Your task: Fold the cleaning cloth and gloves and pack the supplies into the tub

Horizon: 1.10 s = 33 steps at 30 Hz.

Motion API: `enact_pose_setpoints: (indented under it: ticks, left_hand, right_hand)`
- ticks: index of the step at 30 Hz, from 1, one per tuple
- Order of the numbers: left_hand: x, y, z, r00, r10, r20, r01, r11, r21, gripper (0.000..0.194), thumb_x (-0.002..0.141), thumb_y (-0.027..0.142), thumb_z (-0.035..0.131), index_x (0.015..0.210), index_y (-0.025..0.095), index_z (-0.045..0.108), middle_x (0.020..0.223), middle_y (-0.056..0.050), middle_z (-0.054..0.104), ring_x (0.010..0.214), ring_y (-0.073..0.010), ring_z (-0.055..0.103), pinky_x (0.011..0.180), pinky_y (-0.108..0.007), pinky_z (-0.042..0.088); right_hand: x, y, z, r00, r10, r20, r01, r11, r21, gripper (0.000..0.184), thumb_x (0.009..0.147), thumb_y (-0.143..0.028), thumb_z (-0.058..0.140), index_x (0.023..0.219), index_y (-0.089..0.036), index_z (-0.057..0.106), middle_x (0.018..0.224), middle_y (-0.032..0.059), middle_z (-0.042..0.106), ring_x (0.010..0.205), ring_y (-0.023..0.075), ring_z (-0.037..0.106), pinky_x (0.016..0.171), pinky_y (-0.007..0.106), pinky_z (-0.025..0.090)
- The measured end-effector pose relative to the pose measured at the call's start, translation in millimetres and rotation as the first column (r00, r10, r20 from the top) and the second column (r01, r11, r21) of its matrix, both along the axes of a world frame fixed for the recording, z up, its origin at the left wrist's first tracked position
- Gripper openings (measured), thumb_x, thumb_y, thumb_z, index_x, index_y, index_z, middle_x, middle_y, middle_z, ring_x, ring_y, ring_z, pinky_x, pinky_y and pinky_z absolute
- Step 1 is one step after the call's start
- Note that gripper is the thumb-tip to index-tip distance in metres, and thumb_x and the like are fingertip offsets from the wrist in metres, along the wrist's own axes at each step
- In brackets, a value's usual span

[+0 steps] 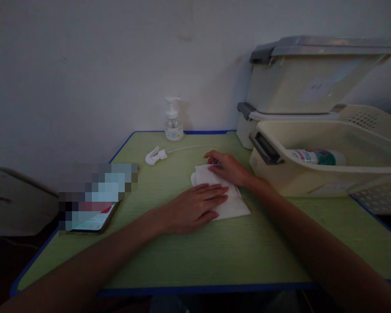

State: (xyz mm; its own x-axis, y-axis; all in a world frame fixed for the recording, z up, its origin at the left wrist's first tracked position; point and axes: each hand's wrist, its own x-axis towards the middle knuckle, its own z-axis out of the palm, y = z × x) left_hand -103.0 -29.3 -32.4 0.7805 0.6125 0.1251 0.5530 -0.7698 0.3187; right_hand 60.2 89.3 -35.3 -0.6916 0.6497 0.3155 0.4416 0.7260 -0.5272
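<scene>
A folded white cloth (233,206) lies on the green tabletop, its near right corner spread out flat. My left hand (192,208) rests palm down on its left part, with fingers stretched out across it. At the cloth's far edge is my right hand (227,168), its fingers loosely bent and the thumb apart from them, touching the cloth. Beyond the hands lies a white spray trigger head (155,155) with its thin dip tube pointing right. Behind that, a clear pump bottle (173,128) with a white top stands upright near the wall.
A phone (99,200), partly blurred out, is on the table's left side. To the right stands a cream basket (280,182) with a white and green bottle (326,157) lying in it. Lidded storage boxes (299,82) are stacked behind. Blue trim edges the table (195,265).
</scene>
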Motion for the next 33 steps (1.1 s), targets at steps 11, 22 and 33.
enact_pose_setpoints:
  ticks: [11, 22, 33]
  left_hand:
    - [1.4, -4.2, 0.1, 0.994, -0.008, -0.108, 0.009, 1.000, 0.006, 0.043, 0.094, 0.032, 0.035, 0.136, 0.025, 0.035, 0.150, -0.010, 0.015, 0.138, -0.0259, 0.013, 0.110, -0.046, 0.016]
    - [3.5, -5.1, 4.4, 0.987, -0.001, -0.163, 0.005, 1.000, 0.021, 0.043, 0.094, 0.032, 0.033, 0.137, 0.026, 0.034, 0.150, -0.010, 0.018, 0.138, -0.0289, 0.013, 0.110, -0.049, 0.014]
    - [4.7, -4.8, 6.8, 0.978, -0.005, -0.207, 0.007, 1.000, 0.012, 0.044, 0.095, 0.034, 0.029, 0.138, 0.026, 0.031, 0.151, -0.008, 0.015, 0.138, -0.0299, 0.010, 0.109, -0.052, 0.013]
  right_hand:
    - [0.5, -3.4, 2.0, 0.997, -0.058, 0.058, 0.054, 0.995, 0.079, 0.026, 0.080, -0.009, 0.049, 0.104, -0.015, 0.056, 0.093, 0.0077, 0.064, 0.079, 0.0147, 0.058, 0.071, 0.027, 0.044]
    - [-4.8, -4.3, -1.0, 0.982, -0.115, 0.147, 0.070, 0.957, 0.281, 0.019, 0.080, -0.009, 0.054, 0.097, -0.012, 0.061, 0.092, 0.0109, 0.064, 0.090, 0.0205, 0.057, 0.080, 0.034, 0.041]
    - [-3.7, -3.4, 0.4, 0.992, -0.079, 0.102, 0.051, 0.967, 0.251, 0.016, 0.080, -0.008, 0.050, 0.092, -0.013, 0.059, 0.093, 0.0094, 0.061, 0.087, 0.0181, 0.055, 0.078, 0.030, 0.043]
